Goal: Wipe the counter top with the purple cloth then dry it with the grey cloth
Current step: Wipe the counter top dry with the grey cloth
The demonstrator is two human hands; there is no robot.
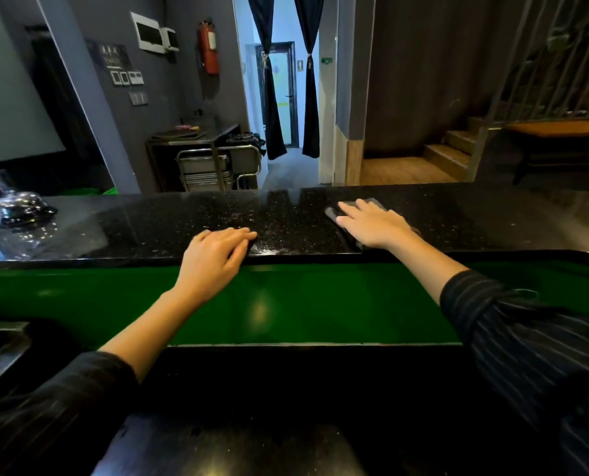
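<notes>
A glossy black speckled stone counter top (169, 218) is seen running across the middle of the frame, above a shiny green front panel (320, 304). Right of centre, a flat grey cloth (375, 202) is laid on the counter, and the right hand (372, 225) is pressed palm-down upon it. Its fingers (349, 207) are held straight and slightly spread, pointing to the upper left; nothing is gripped, the cloth being pinned flat under the palm, with only its far and left edges left uncovered.

Just left of centre, the left hand (214, 259) is rested over the near edge of the counter. Its fingers (238, 233) are loosely bent and lie on the stone. A small dark shape is seen under the fingertips, but whether it is cloth or shadow cannot be told.

Both forearms are bared below dark striped sleeves (512, 324). Clear plastic ware (18, 207) is stacked on the counter at the left edge of the frame
</notes>
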